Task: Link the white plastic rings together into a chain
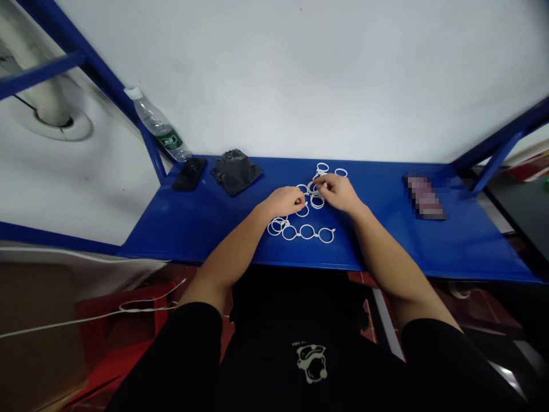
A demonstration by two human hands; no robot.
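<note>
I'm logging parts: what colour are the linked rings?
White; the linked rings show best in the head view.

- Your white rings look like smooth plastic.
- Your blue surface is smooth, glossy, like painted metal.
- Your shirt is matt cloth.
- Your black bag: thin, crinkled plastic.

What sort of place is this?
Probably an indoor workspace, perhaps makeshift: a blue tabletop set against a plain pale wall, with white rings spread on it.
</note>
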